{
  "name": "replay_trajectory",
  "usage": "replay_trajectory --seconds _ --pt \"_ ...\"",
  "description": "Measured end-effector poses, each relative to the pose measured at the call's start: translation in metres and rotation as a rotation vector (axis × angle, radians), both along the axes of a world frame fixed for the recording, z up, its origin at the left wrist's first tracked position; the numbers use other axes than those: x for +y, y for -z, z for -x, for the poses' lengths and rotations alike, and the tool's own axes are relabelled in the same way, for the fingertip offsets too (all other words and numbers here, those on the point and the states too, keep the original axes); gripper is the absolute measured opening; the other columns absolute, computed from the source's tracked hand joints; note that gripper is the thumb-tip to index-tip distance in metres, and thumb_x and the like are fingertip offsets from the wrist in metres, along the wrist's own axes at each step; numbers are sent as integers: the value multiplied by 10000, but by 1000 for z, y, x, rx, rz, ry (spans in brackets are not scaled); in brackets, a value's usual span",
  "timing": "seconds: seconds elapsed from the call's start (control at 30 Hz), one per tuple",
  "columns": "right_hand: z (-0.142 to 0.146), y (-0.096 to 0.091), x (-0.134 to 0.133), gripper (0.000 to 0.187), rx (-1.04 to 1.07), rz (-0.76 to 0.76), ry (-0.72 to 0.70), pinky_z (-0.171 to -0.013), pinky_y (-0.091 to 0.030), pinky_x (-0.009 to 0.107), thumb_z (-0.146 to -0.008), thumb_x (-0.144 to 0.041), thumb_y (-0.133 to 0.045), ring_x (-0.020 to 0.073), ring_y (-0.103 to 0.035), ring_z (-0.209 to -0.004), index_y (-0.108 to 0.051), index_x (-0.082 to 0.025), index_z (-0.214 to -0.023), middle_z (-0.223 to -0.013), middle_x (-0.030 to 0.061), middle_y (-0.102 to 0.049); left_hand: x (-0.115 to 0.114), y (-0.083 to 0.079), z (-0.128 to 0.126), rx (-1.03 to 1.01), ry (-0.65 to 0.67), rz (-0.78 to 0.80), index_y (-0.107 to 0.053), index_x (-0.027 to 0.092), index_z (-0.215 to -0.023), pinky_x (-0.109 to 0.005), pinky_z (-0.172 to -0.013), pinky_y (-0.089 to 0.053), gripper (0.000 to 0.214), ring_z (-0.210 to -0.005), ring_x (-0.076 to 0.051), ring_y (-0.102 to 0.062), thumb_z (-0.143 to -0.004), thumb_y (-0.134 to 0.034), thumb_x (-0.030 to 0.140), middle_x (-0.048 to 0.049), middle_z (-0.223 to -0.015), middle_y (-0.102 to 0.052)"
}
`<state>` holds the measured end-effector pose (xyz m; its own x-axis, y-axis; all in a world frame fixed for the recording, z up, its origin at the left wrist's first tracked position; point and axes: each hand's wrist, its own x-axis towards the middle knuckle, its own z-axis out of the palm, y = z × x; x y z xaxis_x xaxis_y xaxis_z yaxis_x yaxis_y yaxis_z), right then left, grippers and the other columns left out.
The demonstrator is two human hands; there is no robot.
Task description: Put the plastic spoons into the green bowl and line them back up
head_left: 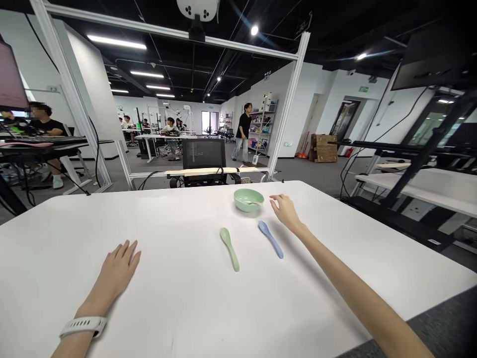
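Note:
My left hand (118, 267) lies flat on the white table (179, 303) at the left, fingers stretched out and nothing held. Just right of a green bowl (244, 205), my right hand (285, 210) hovers with its fingers bent and a gap between thumb and fingertips; no object shows in it. Inside the bowl rests a pale spoon (255, 203), its end at the right rim. Nearer to me lie a green spoon (230, 248) and, to its right and close to my right wrist, a blue spoon (271, 239). Both spoons point their heads away from me.
A metal frame (285, 107) rises behind the table's far edge, with a black mesh chair (203, 154) beyond it. A person (244, 130) stands farther back beside shelves (264, 124). At the right is another desk (417, 186) with dark equipment; several people sit at desks behind.

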<state>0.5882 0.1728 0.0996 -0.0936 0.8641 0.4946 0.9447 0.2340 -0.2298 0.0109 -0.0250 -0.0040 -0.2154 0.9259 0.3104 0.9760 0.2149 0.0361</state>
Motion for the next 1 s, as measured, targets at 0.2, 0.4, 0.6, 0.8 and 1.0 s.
replay_trajectory --seconds 0.2,0.4,0.6,0.8,1.0 --pt "-49 64 -34 451 63 134 -149 -1194 -471 493 -1072 -307 -430 331 -629 -1392 -737 -179 -1377 -1470 172 -695 -1 -4 0 -16 -14 24 -588 71 -1542 -540 -1237 -412 717 -1518 -379 -517 -1006 -265 422 -223 -1632 -567" --pt "-55 83 -45 430 95 214 -197 -1227 -463 514 -1056 -294 -472 331 -593 -1462 -769 -187 -1346 -1499 165 -684 2 2 7 -11 -22 13 -610 96 -1529 -512 -1213 -440 733 -1513 -362 -521 -967 -273 426 -196 -1589 -619" --pt "-54 67 -38 412 127 276 -188 -1184 -488 450 -1062 -267 -463 315 -658 -1381 -769 -184 -1325 -1454 157 -716 4 4 16 58 16 56 -664 107 -1480 -505 -1220 -435 708 -1524 -373 -505 -953 -284 387 -186 -1595 -617" --pt "-26 15 -10 385 145 119 -120 -1097 -507 405 -1039 -212 -497 289 -713 -1200 -768 -157 -1307 -1324 160 -769 6 6 22 66 8 85 -639 100 -1505 -490 -1218 -438 701 -1534 -371 -498 -942 -319 369 -197 -1613 -596" --pt "43 -38 28 344 -65 188 -39 -1021 -473 344 -1065 -269 -536 295 -697 -1192 -820 -137 -1208 -1182 162 -804 6 3 17 40 -14 81 -589 49 -1539 -500 -1244 -418 755 -1547 -382 -490 -983 -224 406 -213 -1639 -563"
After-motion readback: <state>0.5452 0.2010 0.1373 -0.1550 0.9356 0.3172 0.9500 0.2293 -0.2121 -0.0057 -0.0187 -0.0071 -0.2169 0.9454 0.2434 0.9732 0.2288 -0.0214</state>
